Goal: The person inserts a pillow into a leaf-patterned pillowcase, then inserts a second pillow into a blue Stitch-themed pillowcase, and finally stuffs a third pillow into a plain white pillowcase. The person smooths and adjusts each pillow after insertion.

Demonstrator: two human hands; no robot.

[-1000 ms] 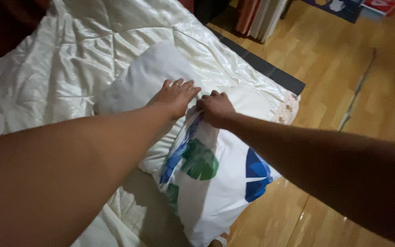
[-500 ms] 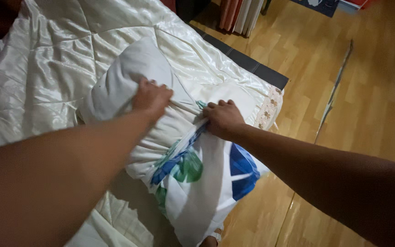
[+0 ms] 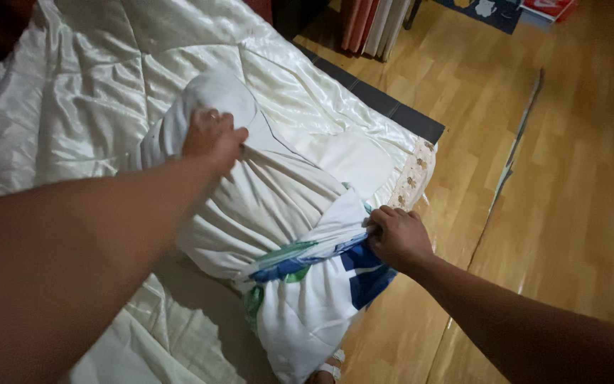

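Observation:
A white pillow [image 3: 264,192] lies on a cream satin bedspread [image 3: 72,107]. Its near end sits inside a white pillowcase [image 3: 307,306] with blue and green shapes. My left hand [image 3: 211,135] grips the bare far part of the pillow, bunching the fabric. My right hand [image 3: 399,235] is closed on the gathered rim of the pillowcase at the bed's edge. A second small white pillow [image 3: 349,156] lies flat beyond, near the bed corner.
The dark bed frame edge [image 3: 378,99] runs along the bedspread's far side. A wooden floor [image 3: 570,178] spreads to the right, with folded fabrics or boards [image 3: 374,25] standing at the top. A foot in a sandal [image 3: 328,370] shows at the bottom.
My right hand has dragged the pillowcase rim back toward me, baring more of the pillow. My left hand has slid further along the pillow and closed on it.

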